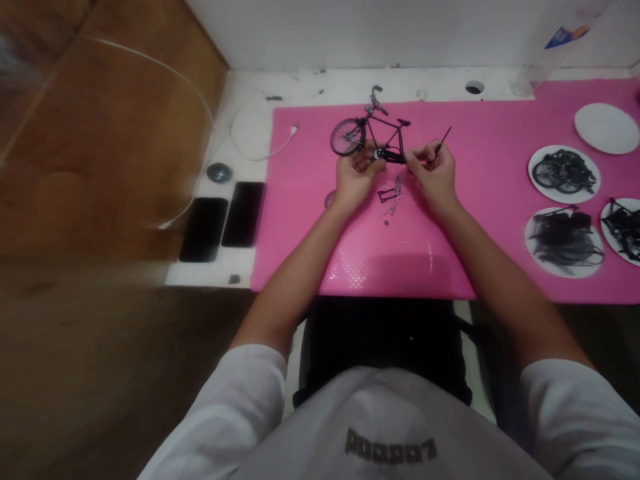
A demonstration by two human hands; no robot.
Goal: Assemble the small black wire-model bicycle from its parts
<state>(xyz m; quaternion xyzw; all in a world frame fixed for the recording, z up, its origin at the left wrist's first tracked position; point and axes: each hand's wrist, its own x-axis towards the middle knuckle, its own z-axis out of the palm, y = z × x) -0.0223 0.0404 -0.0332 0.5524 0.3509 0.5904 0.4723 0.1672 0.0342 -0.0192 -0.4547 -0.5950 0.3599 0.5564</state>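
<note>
A black miniature bicycle [384, 123] is held upright over the pink mat, handlebar up and front wheel to the left. No rear wheel shows on it. My left hand [356, 177] is closed around its lower part near the crank. The fingertips of my right hand [436, 170] pinch at the rear end of the frame. A thin dark rod-like tool [443, 139] also sticks up from my right hand, its lower end hidden by the fingers. Below the hands lie a small black frame-shaped part [387, 195], several tiny bits and a small wheel [329, 198], partly behind my left wrist.
White plates with black bicycle parts [564, 175] stand at the right, near a bare white plate [607, 128]. Two dark phones [243, 215] and a round dark disc [219, 173] lie at the left. A white cable [260, 159] reaches onto the pink mat [490, 200].
</note>
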